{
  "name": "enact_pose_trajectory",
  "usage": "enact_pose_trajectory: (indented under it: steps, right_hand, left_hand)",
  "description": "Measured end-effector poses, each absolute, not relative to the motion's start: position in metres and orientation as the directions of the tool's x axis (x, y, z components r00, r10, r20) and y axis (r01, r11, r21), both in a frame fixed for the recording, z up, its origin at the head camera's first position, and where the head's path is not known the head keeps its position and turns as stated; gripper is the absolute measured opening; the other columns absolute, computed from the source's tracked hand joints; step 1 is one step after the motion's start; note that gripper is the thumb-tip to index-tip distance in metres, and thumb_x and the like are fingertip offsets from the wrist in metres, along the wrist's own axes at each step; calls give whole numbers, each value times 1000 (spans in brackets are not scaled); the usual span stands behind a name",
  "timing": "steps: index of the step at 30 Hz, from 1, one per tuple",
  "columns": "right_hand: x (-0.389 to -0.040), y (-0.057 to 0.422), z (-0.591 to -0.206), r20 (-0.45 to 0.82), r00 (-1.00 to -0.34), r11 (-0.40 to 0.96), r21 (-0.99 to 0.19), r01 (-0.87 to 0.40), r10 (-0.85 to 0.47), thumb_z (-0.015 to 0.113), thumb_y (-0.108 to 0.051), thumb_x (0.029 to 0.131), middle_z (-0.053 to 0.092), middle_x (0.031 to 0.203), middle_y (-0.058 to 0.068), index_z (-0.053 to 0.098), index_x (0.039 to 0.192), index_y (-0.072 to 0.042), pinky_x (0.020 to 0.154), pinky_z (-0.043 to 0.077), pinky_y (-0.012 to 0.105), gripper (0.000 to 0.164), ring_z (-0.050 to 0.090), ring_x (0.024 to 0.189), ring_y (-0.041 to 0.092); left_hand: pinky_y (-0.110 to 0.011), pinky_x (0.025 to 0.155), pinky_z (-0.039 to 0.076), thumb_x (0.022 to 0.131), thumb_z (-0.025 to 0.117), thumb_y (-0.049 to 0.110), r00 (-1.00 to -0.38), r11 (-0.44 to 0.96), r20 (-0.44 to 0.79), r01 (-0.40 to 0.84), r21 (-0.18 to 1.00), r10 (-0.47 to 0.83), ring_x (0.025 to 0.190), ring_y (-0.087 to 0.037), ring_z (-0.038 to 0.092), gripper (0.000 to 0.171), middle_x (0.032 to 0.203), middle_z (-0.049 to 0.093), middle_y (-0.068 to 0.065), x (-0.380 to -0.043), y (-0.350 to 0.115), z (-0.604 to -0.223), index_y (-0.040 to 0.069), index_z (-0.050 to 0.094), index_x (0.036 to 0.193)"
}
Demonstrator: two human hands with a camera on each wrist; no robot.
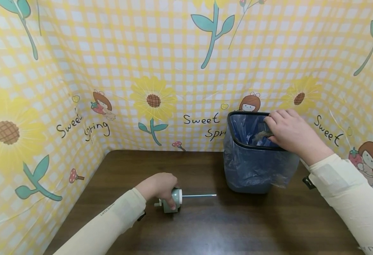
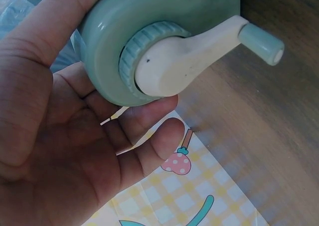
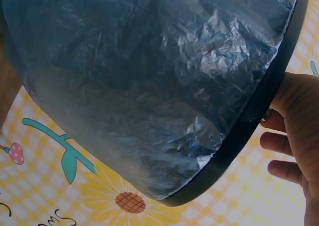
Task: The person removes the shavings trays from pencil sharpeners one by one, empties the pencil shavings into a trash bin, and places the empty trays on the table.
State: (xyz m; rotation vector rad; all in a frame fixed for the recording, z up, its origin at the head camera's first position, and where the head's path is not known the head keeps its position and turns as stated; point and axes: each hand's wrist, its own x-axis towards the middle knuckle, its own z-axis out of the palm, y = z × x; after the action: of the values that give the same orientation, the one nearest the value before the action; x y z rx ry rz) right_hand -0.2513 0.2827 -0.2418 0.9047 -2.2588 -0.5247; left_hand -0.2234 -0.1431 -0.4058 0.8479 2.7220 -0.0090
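Observation:
My left hand [image 1: 160,186] grips a green crank pencil sharpener [image 1: 168,205] on the table, thumb and fingers on either side of its body. A pale blue pencil [image 1: 199,195] sticks out of its white front, pointing right. In the left wrist view, the white crank [image 2: 189,61] faces the camera. My right hand [image 1: 289,129] is over the bin's rim, pinching a small see-through shavings tray [image 1: 265,128] tilted into the opening. Brownish shavings [image 1: 260,135] show at its lower edge. In the right wrist view the rim mostly hides the tray.
The blue bin [image 1: 247,170] with a clear plastic liner and black rim stands at the right rear of the brown table [image 1: 199,230]. A yellow checked cloth [image 1: 180,71] with flowers hangs behind and along both sides.

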Motion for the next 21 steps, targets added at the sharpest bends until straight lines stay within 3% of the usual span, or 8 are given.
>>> enact_pose_trajectory:
  steps: [13, 21]
  right_hand:
    - [-251, 281, -241, 387, -541, 649, 604, -463, -747, 95, -29, 70, 64, 107, 22, 61, 114, 4, 95, 46, 54, 64, 60, 105, 41]
    - [-252, 281, -241, 373, -538, 637, 609, -472, -756, 94, -27, 71, 64, 108, 21, 62, 113, 3, 95, 45, 53, 61, 59, 105, 40]
  left_hand:
    - [-28, 69, 53, 67, 92, 54, -783, 824, -276, 562, 70, 557, 69, -6, 57, 51, 80, 65, 13, -224, -143, -407, 18, 77, 99]
    - [-29, 69, 52, 66, 93, 53, -787, 825, -268, 563, 57, 556, 69, -7, 56, 48, 78, 64, 13, -223, -144, -407, 18, 76, 94]
